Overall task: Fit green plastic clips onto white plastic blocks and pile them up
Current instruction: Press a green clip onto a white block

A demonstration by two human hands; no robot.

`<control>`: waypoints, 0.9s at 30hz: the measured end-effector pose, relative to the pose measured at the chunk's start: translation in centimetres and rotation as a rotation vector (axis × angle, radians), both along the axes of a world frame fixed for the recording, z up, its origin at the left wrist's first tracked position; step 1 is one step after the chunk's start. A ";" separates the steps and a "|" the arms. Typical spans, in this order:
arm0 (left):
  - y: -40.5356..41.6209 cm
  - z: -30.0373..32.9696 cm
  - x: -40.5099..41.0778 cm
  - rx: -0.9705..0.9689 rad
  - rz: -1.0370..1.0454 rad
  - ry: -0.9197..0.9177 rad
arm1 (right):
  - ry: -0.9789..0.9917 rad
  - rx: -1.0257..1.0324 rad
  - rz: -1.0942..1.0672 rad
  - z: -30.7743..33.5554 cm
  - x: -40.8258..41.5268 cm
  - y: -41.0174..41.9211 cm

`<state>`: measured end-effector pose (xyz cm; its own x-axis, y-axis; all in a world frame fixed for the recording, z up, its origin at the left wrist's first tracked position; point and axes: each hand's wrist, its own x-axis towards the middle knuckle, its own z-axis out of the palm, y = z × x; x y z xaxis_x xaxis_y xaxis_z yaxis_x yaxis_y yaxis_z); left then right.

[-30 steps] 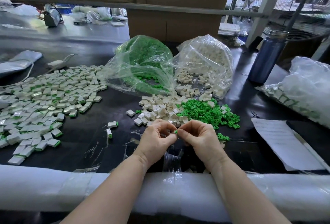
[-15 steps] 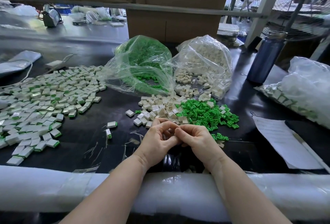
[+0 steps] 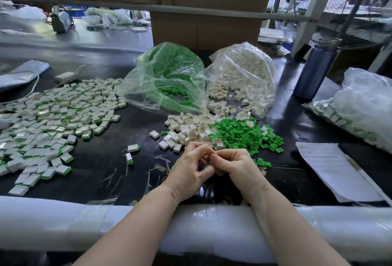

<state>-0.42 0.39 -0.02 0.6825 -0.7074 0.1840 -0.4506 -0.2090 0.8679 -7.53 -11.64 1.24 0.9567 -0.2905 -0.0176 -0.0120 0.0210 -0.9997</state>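
Hands (image 3: 214, 166) curled together, contents hidden

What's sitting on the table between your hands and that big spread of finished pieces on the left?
Two finished blocks, each white with a green clip end, lie apart on the black table between the left hand and the finished pile, seen in the head view.
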 end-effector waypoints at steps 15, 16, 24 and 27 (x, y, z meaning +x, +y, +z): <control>0.0 0.1 -0.1 -0.005 -0.018 -0.016 | 0.015 0.040 -0.021 -0.2 0.0 -0.1; -0.1 0.1 -0.1 -0.004 -0.014 -0.019 | 0.014 0.039 -0.025 -0.3 0.0 -0.1; -0.1 0.2 -0.1 0.014 -0.004 -0.032 | -0.003 0.034 -0.032 -0.4 0.0 -0.1; 0.0 0.3 -0.1 -0.083 0.003 0.020 | -0.054 0.035 -0.017 -0.2 0.0 0.2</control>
<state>-0.49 0.43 0.24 0.6888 -0.6880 0.2285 -0.4326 -0.1371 0.8911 -7.53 -11.48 1.06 0.9513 -0.3073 0.0233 0.0423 0.0554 -0.9976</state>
